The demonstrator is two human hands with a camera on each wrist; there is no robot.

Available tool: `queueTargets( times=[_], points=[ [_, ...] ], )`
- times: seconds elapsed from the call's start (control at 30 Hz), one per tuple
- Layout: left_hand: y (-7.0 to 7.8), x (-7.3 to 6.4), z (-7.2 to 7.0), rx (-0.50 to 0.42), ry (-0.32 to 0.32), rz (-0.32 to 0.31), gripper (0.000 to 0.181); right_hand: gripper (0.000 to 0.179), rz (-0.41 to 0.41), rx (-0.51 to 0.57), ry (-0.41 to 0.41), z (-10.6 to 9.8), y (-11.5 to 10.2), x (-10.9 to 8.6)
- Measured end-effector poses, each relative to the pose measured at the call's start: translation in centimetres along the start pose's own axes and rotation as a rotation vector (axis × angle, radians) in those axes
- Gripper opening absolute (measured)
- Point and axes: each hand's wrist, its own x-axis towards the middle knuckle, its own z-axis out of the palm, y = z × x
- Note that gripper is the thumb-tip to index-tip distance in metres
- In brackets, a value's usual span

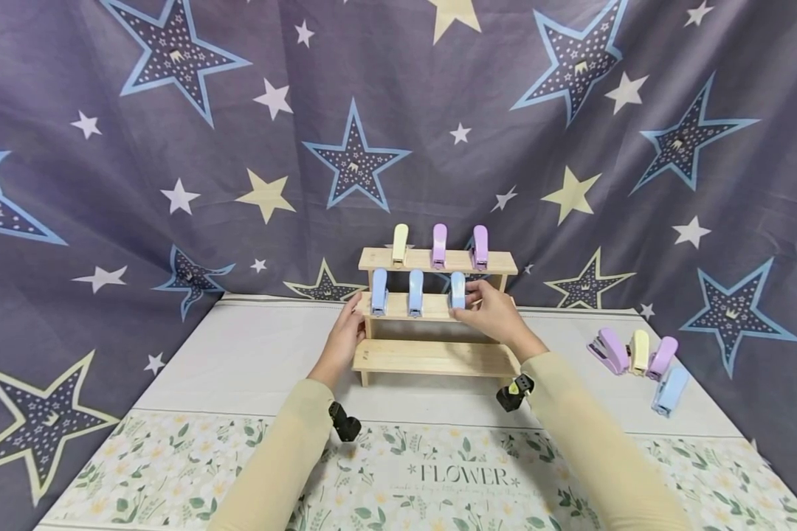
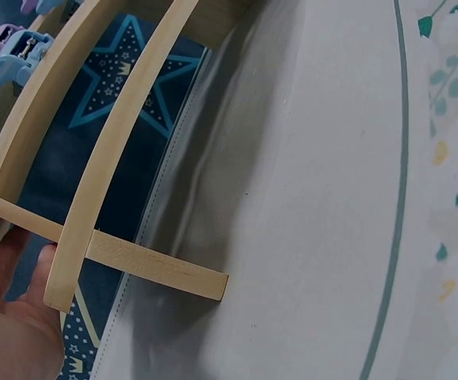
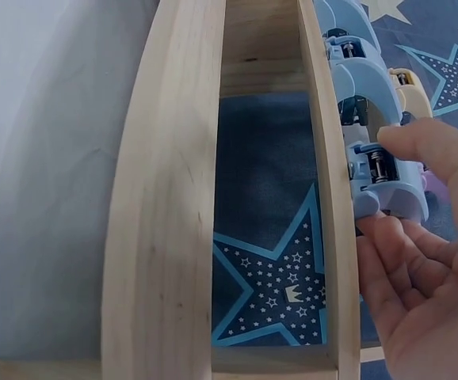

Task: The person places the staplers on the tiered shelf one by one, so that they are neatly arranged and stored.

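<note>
A three-tier wooden rack (image 1: 432,357) stands on the table. My left hand (image 1: 345,335) holds its left end by the middle shelf; in the left wrist view, the fingers (image 2: 3,265) lie partly hidden behind the side wood. At the right end of the middle shelf, my right hand (image 1: 494,317) pinches a light blue stapler (image 1: 457,290), thumb above and fingers below in the right wrist view. That stapler stands upright, in line with two more blue staplers (image 1: 415,293). Along the top shelf stand a yellow stapler (image 1: 400,245) and two purple staplers (image 1: 440,245).
To the right on the table lie two purple staplers (image 1: 612,350), a yellow stapler (image 1: 638,352) and a blue stapler (image 1: 671,391). A floral mat (image 1: 465,450) covers the table's front part. Behind the rack hangs a star-patterned curtain (image 1: 359,74).
</note>
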Motion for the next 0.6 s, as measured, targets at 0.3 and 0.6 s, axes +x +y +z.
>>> queueTargets(
  times=[0.3,0.6],
  points=[
    [-0.12,0.07,0.0,-0.004,0.007,0.005,0.052,0.068,0.032,0.009,-0.005,0.09,0.0,0.04],
    [0.01,-0.12,0.03,0.007,0.01,0.0,0.053,0.072,0.024,0.028,-0.019,-0.04,0.11,-0.15]
  ],
)
